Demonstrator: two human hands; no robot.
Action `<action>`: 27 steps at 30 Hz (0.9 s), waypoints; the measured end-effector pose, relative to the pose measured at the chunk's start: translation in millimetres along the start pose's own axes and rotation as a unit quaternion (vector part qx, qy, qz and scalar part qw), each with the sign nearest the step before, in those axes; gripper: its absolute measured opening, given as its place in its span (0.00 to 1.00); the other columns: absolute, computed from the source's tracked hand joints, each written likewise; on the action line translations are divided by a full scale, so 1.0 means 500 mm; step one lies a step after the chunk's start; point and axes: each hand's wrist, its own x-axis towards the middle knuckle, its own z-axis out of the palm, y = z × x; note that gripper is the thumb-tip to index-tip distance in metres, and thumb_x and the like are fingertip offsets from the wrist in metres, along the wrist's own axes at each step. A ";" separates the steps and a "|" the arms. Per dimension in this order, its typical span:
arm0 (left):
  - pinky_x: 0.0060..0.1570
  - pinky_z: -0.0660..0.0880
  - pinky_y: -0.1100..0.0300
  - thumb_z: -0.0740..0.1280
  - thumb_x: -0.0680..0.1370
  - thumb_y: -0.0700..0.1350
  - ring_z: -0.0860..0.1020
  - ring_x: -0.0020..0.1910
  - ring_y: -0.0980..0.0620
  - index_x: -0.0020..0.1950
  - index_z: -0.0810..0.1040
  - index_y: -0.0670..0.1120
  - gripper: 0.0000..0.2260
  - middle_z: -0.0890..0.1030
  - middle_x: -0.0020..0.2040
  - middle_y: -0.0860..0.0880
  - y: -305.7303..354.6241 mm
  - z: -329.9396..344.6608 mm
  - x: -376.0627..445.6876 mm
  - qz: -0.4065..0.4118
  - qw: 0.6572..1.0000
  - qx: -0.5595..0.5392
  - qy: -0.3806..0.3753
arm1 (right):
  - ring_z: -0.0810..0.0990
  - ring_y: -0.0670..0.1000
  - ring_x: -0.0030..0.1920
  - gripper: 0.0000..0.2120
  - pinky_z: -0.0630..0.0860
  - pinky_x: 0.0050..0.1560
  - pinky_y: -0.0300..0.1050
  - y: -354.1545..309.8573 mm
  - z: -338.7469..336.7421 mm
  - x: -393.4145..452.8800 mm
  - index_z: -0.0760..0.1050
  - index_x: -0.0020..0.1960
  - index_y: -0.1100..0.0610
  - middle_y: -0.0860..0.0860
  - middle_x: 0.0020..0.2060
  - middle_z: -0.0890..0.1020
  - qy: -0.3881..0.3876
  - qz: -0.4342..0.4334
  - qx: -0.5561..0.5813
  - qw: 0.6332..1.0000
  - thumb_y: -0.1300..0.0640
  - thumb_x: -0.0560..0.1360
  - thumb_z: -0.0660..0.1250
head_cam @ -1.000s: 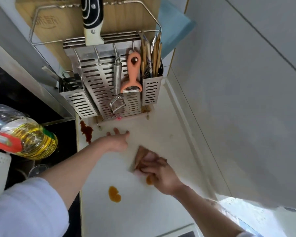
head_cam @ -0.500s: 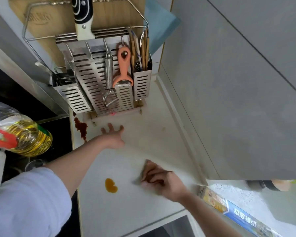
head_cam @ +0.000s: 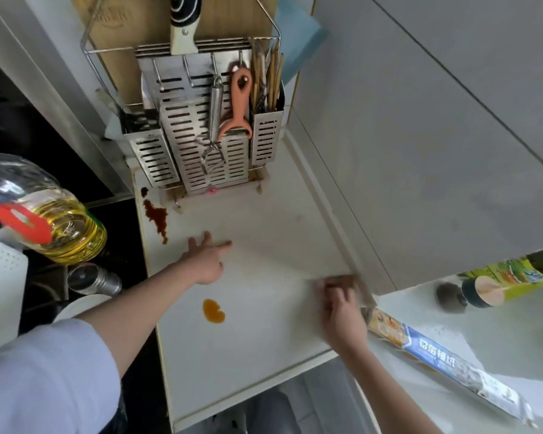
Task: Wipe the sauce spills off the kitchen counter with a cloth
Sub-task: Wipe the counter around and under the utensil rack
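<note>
At the frame's right-centre, the right hand point(head_cam: 342, 303) grips the cloth point(head_cam: 333, 281). The orange spill point(head_cam: 213, 311) lies to its left, nearer the flat, open left hand point(head_cam: 206, 261).

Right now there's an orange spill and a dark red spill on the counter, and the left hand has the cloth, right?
Not quite. The head view shows the right hand on the cloth, not the left hand. Both the orange spill and dark red spill remain on the counter.

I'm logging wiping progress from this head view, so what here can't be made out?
- cloth: mostly under the right hand, motion-blurred; its fold is unreadable.
- Counter beneath that hand: hidden, so any sauce there is unknown.
- knife: blade inside the rack, handle cut by the top edge.
</note>
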 end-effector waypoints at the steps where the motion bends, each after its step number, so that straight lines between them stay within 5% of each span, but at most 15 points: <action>1: 0.74 0.55 0.37 0.54 0.83 0.46 0.40 0.78 0.33 0.79 0.49 0.65 0.27 0.37 0.81 0.46 0.003 -0.011 0.005 0.001 1.000 0.005 -0.014 | 0.72 0.62 0.62 0.19 0.72 0.57 0.55 0.002 0.000 0.015 0.72 0.63 0.56 0.56 0.60 0.71 0.019 0.086 -0.015 0.996 0.63 0.74 0.60; 3: 0.74 0.52 0.35 0.51 0.84 0.44 0.41 0.77 0.30 0.80 0.48 0.63 0.27 0.37 0.80 0.42 0.010 -0.027 0.013 -0.008 0.999 0.013 -0.038 | 0.70 0.65 0.63 0.21 0.67 0.65 0.57 -0.014 0.019 0.028 0.72 0.65 0.57 0.59 0.62 0.71 0.042 0.107 0.003 0.993 0.67 0.73 0.60; 5: 0.75 0.51 0.36 0.50 0.83 0.43 0.43 0.76 0.28 0.80 0.47 0.62 0.28 0.36 0.80 0.41 0.014 -0.037 0.017 -0.020 0.998 0.013 -0.053 | 0.73 0.59 0.64 0.20 0.72 0.62 0.48 -0.049 0.045 0.006 0.77 0.60 0.56 0.55 0.62 0.75 0.033 -0.026 0.074 0.996 0.67 0.70 0.63; 9: 0.74 0.52 0.36 0.50 0.83 0.40 0.40 0.77 0.29 0.80 0.44 0.63 0.30 0.33 0.79 0.43 0.004 -0.027 0.014 -0.015 0.997 0.022 -0.067 | 0.78 0.38 0.57 0.13 0.75 0.54 0.34 -0.086 0.038 -0.101 0.83 0.47 0.56 0.39 0.54 0.79 -0.136 -0.234 0.160 0.949 0.66 0.66 0.65; 12: 0.74 0.50 0.34 0.50 0.82 0.39 0.37 0.77 0.31 0.80 0.44 0.63 0.32 0.31 0.79 0.45 0.002 -0.023 0.006 -0.006 0.997 0.013 -0.073 | 0.81 0.41 0.48 0.10 0.76 0.50 0.33 -0.049 0.005 -0.048 0.83 0.42 0.58 0.42 0.47 0.82 -0.083 -0.161 0.188 0.965 0.56 0.69 0.64; 15: 0.74 0.47 0.34 0.49 0.81 0.39 0.36 0.76 0.31 0.80 0.44 0.62 0.31 0.31 0.79 0.45 0.005 -0.029 0.004 -0.001 0.996 -0.003 -0.087 | 0.79 0.57 0.55 0.17 0.78 0.53 0.46 -0.018 0.017 0.039 0.80 0.57 0.59 0.54 0.57 0.76 0.050 0.014 0.117 0.992 0.57 0.72 0.59; 18: 0.75 0.45 0.35 0.46 0.82 0.41 0.39 0.77 0.32 0.80 0.45 0.62 0.28 0.35 0.80 0.45 -0.007 -0.030 0.009 -0.012 0.995 -0.022 -0.094 | 0.70 0.59 0.63 0.18 0.75 0.59 0.51 -0.102 0.086 0.012 0.79 0.59 0.58 0.56 0.61 0.75 0.022 -0.075 0.105 0.991 0.65 0.71 0.61; 23: 0.75 0.43 0.40 0.44 0.83 0.41 0.44 0.77 0.30 0.80 0.47 0.61 0.27 0.39 0.81 0.43 -0.008 -0.037 0.011 -0.015 0.994 -0.020 -0.107 | 0.75 0.44 0.66 0.08 0.73 0.66 0.45 -0.152 0.109 -0.112 0.85 0.51 0.49 0.40 0.57 0.82 -0.263 -0.304 0.153 0.903 0.55 0.76 0.68; 25: 0.75 0.42 0.40 0.45 0.82 0.40 0.43 0.78 0.32 0.80 0.48 0.61 0.28 0.37 0.81 0.44 -0.012 -0.042 0.011 0.001 0.993 -0.035 -0.109 | 0.81 0.48 0.60 0.06 0.75 0.63 0.47 -0.105 0.067 -0.049 0.86 0.46 0.52 0.43 0.52 0.85 -0.224 -0.255 0.188 0.922 0.54 0.74 0.71; 27: 0.75 0.40 0.39 0.47 0.82 0.39 0.39 0.78 0.35 0.80 0.50 0.62 0.29 0.36 0.80 0.46 -0.024 -0.046 0.010 0.010 0.992 -0.059 -0.113 | 0.84 0.53 0.51 0.09 0.75 0.49 0.38 -0.071 0.026 0.036 0.85 0.46 0.53 0.46 0.51 0.85 -0.081 -0.091 0.184 0.975 0.53 0.71 0.68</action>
